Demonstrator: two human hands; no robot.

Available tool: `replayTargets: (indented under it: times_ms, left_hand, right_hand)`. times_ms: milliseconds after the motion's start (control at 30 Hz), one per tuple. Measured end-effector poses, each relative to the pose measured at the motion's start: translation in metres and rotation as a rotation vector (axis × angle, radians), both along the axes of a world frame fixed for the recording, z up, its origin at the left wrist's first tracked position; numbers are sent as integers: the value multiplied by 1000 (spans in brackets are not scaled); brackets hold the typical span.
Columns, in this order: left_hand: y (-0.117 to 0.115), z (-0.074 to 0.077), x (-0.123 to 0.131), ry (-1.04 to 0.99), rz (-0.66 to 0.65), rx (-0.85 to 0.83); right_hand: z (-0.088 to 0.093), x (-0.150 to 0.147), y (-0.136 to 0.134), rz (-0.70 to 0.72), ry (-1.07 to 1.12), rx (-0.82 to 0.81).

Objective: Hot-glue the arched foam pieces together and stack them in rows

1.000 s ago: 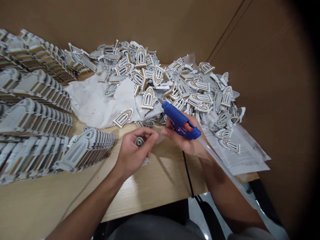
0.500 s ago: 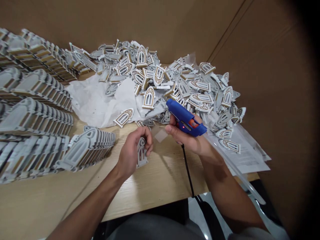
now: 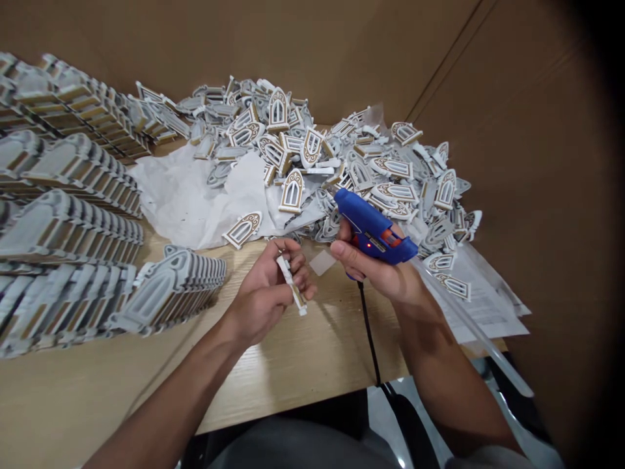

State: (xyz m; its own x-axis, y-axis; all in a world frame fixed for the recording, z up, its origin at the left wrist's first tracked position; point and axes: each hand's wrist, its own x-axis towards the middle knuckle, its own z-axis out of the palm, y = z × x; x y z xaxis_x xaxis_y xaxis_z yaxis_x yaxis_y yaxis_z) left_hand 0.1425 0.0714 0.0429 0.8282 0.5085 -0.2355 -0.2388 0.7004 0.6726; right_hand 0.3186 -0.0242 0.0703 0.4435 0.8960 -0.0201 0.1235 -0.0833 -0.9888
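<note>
Turned edge-on between the fingers and thumb of my left hand (image 3: 263,290) is a small white and gold arched window piece (image 3: 294,290), raised off the table. My right hand (image 3: 375,270) is wrapped round a blue glue gun (image 3: 374,228) with a small red light lit on its side. Its nozzle points up and left toward the heap. A long clear glue stick (image 3: 476,332) sticks out of its back end, over my right forearm. Between the two hands a small pale square (image 3: 322,262) lies on the table.
A heap of loose window pieces (image 3: 293,189) covers the back, partly on white plastic sheeting (image 3: 180,195). Rows of stacked window pieces (image 3: 168,293) stand at left. Papers (image 3: 488,306) lie at right. A black cable (image 3: 368,332) drops over the wooden table's (image 3: 273,378) front edge. Cardboard walls (image 3: 342,52) rise behind.
My left hand has lifted the window piece and turned it from face-on to edge-on. The glue gun in my right hand has shifted slightly right, away from the pale square.
</note>
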Motion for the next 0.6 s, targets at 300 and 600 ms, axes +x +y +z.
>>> replayTargets:
  times_ms: [300, 600]
  left_hand:
    - [6, -4, -1, 15, -15, -7]
    - [6, -18, -1, 135, 57, 255]
  right_hand:
    - [-11, 3, 0, 20, 72, 44]
    - [3, 1, 1, -10, -50, 48]
